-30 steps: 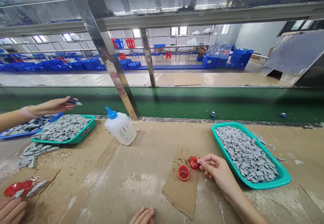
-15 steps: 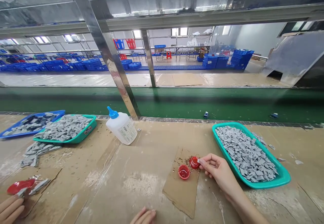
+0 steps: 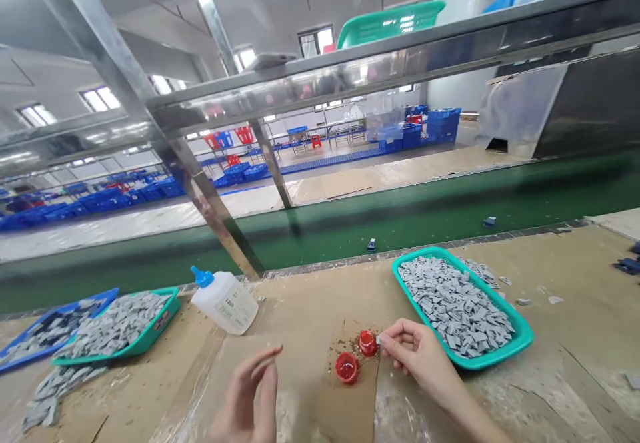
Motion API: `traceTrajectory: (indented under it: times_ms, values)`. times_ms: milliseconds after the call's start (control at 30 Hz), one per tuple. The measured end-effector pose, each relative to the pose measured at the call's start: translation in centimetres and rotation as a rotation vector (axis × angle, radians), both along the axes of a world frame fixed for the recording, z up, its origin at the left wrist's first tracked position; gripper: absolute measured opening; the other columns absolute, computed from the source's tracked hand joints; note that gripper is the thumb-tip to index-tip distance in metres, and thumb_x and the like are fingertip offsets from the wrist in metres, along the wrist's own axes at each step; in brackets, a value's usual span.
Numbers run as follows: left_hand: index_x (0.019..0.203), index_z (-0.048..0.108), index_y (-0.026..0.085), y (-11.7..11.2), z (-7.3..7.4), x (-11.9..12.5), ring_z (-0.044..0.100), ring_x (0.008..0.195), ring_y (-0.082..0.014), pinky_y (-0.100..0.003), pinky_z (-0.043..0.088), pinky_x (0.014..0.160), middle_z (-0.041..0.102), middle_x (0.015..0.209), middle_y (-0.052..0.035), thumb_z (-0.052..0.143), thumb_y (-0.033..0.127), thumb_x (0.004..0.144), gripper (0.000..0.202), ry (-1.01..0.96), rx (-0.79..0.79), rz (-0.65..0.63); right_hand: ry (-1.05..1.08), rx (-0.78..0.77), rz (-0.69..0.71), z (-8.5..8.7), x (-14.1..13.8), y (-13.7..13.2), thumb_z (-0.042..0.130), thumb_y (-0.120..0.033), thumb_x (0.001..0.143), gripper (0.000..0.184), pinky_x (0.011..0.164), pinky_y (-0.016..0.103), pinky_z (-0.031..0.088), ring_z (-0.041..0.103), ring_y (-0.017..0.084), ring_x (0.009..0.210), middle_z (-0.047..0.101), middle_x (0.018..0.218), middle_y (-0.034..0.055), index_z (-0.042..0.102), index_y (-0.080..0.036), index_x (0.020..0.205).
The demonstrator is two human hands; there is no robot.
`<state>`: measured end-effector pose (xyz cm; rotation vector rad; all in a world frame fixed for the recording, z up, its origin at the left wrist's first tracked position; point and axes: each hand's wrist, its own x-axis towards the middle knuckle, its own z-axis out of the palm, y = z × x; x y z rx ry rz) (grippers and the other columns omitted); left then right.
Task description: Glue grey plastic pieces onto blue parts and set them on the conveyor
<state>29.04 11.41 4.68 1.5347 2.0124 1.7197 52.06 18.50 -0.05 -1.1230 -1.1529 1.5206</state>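
Near the front edge of the workbench [image 3: 550, 356], the right hand [image 3: 420, 353] is pinched shut, its thumb and fingertips [image 3: 395, 339] gripping a small gray piece [image 3: 379, 340] just beside a red cap [image 3: 367, 343]. A second red cap [image 3: 347, 367] sits close to the first, both on a cardboard sheet [image 3: 350, 406] scattered with brown crumbs. The left hand [image 3: 247, 396] hangs open toward the middle of the bench, fingers loosely parted, holding nothing. Beyond the right hand, a teal tray [image 3: 480, 363] is heaped with gray pieces. Toward the far edge lies a white glue bottle [image 3: 225, 303] with a blue nozzle. Left of it are a second teal tray [image 3: 150, 333] and a blue tray [image 3: 100, 296]. Past the bench runs a green conveyor belt [image 3: 400, 229], with blue crates [image 3: 415, 136] in the distance.
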Motion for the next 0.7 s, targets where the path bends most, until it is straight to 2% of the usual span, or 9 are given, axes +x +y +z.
traceTrajectory:
  times_ms: [100, 167, 200, 267, 333, 433, 533, 600, 700]
  values:
    - [0.100, 0.063, 0.020, 8.2, 3.1, 1.0, 0.063, 0.099, -0.0226, -0.031, 0.051, 0.084, 0.067, 0.108, -0.0074, 0.055, 0.042, 0.083, 0.029, 0.006, -0.116, -0.241, 0.029, 0.053, -0.057, -0.1, -0.5, 0.3, 0.070, -0.047, 0.071, 0.033, 0.046, 0.023, 0.040, 0.050, 0.012, 0.050, 0.061, 0.058, 0.0022, 0.059, -0.016, 0.068]
    - [0.099, 0.064, 0.017, 14.6, 3.8, 2.3, 0.063, 0.099, -0.0232, -0.031, 0.051, 0.081, 0.066, 0.109, -0.0102, 0.050, 0.044, 0.086, 0.033, 0.120, -0.233, -0.386, 0.033, 0.072, -0.087, -0.4, -0.8, 0.8, 0.070, -0.043, 0.071, 0.030, 0.046, 0.023, 0.041, 0.050, 0.012, 0.050, 0.059, 0.056, 0.0014, 0.058, -0.016, 0.067]
    - [0.100, 0.063, 0.017, 17.7, 3.7, 3.3, 0.062, 0.100, -0.0226, -0.030, 0.050, 0.082, 0.066, 0.111, -0.0101, 0.047, 0.044, 0.087, 0.034, 0.230, -0.321, -0.408, 0.035, 0.076, -0.099, -0.5, -0.9, 1.0, 0.069, -0.041, 0.071, 0.028, 0.046, 0.022, 0.040, 0.050, 0.012, 0.050, 0.058, 0.056, 0.0011, 0.058, -0.016, 0.067]
    - [0.098, 0.065, 0.014, 23.1, 3.0, 5.3, 0.063, 0.093, -0.0240, -0.033, 0.048, 0.082, 0.068, 0.105, -0.0124, 0.053, 0.042, 0.085, 0.033, 0.306, -0.398, -0.438, 0.043, 0.087, -0.126, -1.0, -1.1, 1.5, 0.069, -0.039, 0.070, 0.026, 0.044, 0.021, 0.040, 0.050, 0.012, 0.049, 0.058, 0.056, 0.0008, 0.057, -0.016, 0.067]
    - [0.094, 0.066, 0.011, 27.0, 1.8, 7.3, 0.063, 0.092, -0.0268, -0.036, 0.047, 0.083, 0.068, 0.099, -0.0156, 0.060, 0.040, 0.081, 0.032, 0.350, -0.462, -0.440, 0.038, 0.105, -0.149, -1.6, -1.3, 2.0, 0.069, -0.040, 0.069, 0.027, 0.042, 0.021, 0.039, 0.050, 0.012, 0.047, 0.057, 0.055, 0.0007, 0.058, -0.016, 0.066]
    - [0.094, 0.065, 0.010, 30.1, -0.2, 9.2, 0.060, 0.100, -0.0288, -0.041, 0.045, 0.088, 0.067, 0.101, -0.0154, 0.069, 0.035, 0.076, 0.031, 0.376, -0.552, -0.418, 0.025, 0.106, -0.146, -2.2, -1.5, 2.3, 0.070, -0.046, 0.066, 0.032, 0.041, 0.021, 0.038, 0.050, 0.012, 0.044, 0.059, 0.054, 0.0018, 0.059, -0.016, 0.066]
    - [0.101, 0.062, 0.012, 31.1, -1.3, 9.7, 0.058, 0.105, -0.0245, -0.045, 0.045, 0.092, 0.062, 0.110, -0.0100, 0.065, 0.031, 0.082, 0.027, 0.328, -0.618, -0.420, 0.036, 0.107, -0.112, -2.3, -1.4, 2.5, 0.071, -0.048, 0.065, 0.034, 0.043, 0.021, 0.040, 0.056, 0.014, 0.048, 0.062, 0.056, 0.0037, 0.060, -0.016, 0.067]
    - [0.105, 0.061, 0.014, 31.0, -1.3, 9.5, 0.057, 0.105, -0.0227, -0.046, 0.046, 0.091, 0.060, 0.113, -0.0084, 0.060, 0.031, 0.086, 0.025, 0.241, -0.637, -0.449, 0.037, 0.108, -0.085, -2.1, -1.1, 2.5, 0.072, -0.048, 0.066, 0.033, 0.044, 0.021, 0.040, 0.057, 0.014, 0.050, 0.063, 0.058, 0.0040, 0.060, -0.016, 0.068]
    - [0.104, 0.061, 0.012, 29.8, -0.4, 8.8, 0.060, 0.101, -0.0220, -0.042, 0.049, 0.089, 0.063, 0.109, -0.0104, 0.059, 0.031, 0.087, 0.025, 0.018, -0.627, -0.536, 0.048, 0.109, -0.097, -1.4, -0.8, 2.2, 0.072, -0.050, 0.066, 0.037, 0.042, 0.021, 0.040, 0.053, 0.012, 0.046, 0.061, 0.057, 0.0026, 0.059, -0.016, 0.068]
